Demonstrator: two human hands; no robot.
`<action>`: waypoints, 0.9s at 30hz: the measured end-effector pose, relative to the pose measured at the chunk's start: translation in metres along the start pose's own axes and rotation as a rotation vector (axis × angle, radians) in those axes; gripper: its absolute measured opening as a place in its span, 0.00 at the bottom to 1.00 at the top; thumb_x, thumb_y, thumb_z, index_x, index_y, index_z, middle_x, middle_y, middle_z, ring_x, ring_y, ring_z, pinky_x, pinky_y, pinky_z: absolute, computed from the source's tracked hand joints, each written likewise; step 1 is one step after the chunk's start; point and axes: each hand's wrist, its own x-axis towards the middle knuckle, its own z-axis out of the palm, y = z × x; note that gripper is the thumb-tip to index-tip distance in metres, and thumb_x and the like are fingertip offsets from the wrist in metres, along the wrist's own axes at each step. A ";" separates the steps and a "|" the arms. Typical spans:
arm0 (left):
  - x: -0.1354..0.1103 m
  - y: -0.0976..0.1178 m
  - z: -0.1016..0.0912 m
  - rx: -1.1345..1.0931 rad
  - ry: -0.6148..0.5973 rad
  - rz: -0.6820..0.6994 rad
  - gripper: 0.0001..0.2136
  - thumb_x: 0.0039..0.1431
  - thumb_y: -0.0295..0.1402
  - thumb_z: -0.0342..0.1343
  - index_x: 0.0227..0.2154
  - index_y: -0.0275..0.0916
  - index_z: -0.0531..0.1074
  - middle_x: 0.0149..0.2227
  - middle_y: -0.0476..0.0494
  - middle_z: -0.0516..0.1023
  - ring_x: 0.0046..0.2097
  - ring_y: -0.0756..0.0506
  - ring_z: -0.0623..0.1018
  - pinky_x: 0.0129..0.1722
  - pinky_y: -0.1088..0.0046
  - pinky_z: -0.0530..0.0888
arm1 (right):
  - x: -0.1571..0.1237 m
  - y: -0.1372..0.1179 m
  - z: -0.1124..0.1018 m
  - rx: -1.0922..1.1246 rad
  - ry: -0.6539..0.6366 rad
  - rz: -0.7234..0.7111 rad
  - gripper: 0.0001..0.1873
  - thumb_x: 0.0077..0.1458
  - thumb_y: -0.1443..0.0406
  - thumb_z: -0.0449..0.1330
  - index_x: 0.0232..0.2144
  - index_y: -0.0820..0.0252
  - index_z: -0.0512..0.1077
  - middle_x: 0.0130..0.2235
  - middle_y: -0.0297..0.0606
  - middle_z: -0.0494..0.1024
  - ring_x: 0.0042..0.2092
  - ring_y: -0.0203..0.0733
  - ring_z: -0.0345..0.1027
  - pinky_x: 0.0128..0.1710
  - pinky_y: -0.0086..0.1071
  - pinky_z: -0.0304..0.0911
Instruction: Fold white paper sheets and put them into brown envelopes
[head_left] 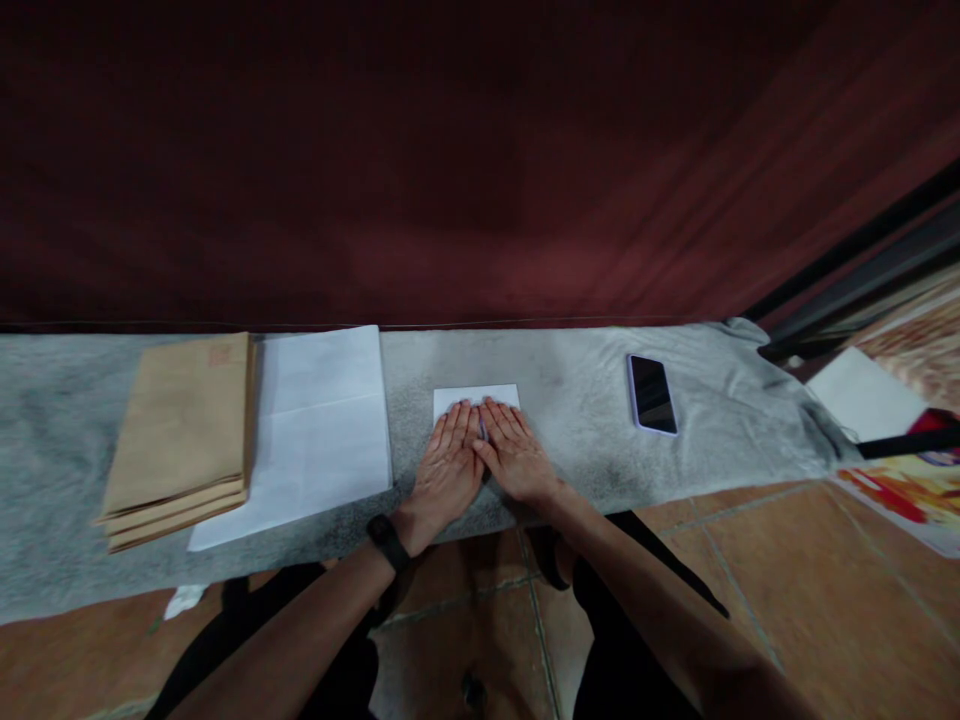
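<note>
A small white sheet of paper point(475, 394) lies on the grey cloth, its far strip showing beyond my fingertips. My left hand point(448, 460) rests flat on it, fingers stretched away from me, with a dark band on the wrist. Beside it, my right hand point(517, 455) also presses flat on the paper, its thumb touching the left hand. A narrow bluish-purple bit shows between the two hands; I cannot make out what it is. The near part of the paper is hidden under my palms.
Large white sheets point(322, 420) lie to the left, partly under a stack of brown paper envelopes point(184, 420). A phone point(652, 394) in a purple case lies to the right on the grey cloth point(577, 400). A dark red curtain point(450, 180) hangs behind. Tiled floor point(795, 560) lies below.
</note>
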 end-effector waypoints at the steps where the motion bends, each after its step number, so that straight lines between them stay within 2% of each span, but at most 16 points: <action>1: 0.000 0.000 -0.001 0.001 -0.001 -0.011 0.28 0.69 0.29 0.38 0.70 0.22 0.52 0.72 0.27 0.54 0.75 0.37 0.48 0.72 0.54 0.55 | -0.001 0.002 0.001 -0.019 0.009 0.006 0.33 0.73 0.53 0.43 0.71 0.68 0.55 0.72 0.46 0.55 0.74 0.45 0.45 0.74 0.45 0.42; 10: 0.001 -0.009 -0.010 -0.009 0.042 -0.096 0.29 0.71 0.36 0.39 0.69 0.22 0.53 0.72 0.25 0.54 0.74 0.36 0.52 0.71 0.50 0.57 | -0.003 0.019 0.001 -0.104 0.034 0.093 0.34 0.73 0.54 0.44 0.72 0.67 0.52 0.73 0.48 0.54 0.74 0.50 0.46 0.73 0.49 0.42; 16: -0.001 -0.019 -0.011 -0.012 0.050 -0.145 0.29 0.71 0.37 0.39 0.70 0.25 0.52 0.72 0.27 0.54 0.74 0.36 0.53 0.71 0.49 0.57 | -0.003 0.030 -0.001 -0.108 0.029 0.160 0.33 0.73 0.54 0.43 0.72 0.66 0.51 0.73 0.49 0.54 0.73 0.52 0.47 0.72 0.50 0.42; 21: -0.002 -0.023 -0.011 0.003 0.056 -0.167 0.29 0.71 0.37 0.39 0.70 0.26 0.52 0.72 0.28 0.55 0.73 0.37 0.55 0.72 0.52 0.57 | -0.002 0.038 -0.003 -0.092 0.023 0.178 0.33 0.73 0.54 0.42 0.71 0.68 0.53 0.73 0.50 0.54 0.73 0.55 0.47 0.72 0.52 0.43; 27: 0.000 -0.028 -0.012 0.017 0.069 -0.209 0.29 0.71 0.36 0.39 0.70 0.26 0.52 0.72 0.28 0.56 0.73 0.36 0.55 0.71 0.50 0.57 | -0.001 0.049 -0.007 -0.092 0.041 0.243 0.32 0.72 0.56 0.43 0.71 0.67 0.55 0.72 0.51 0.56 0.73 0.55 0.48 0.71 0.54 0.44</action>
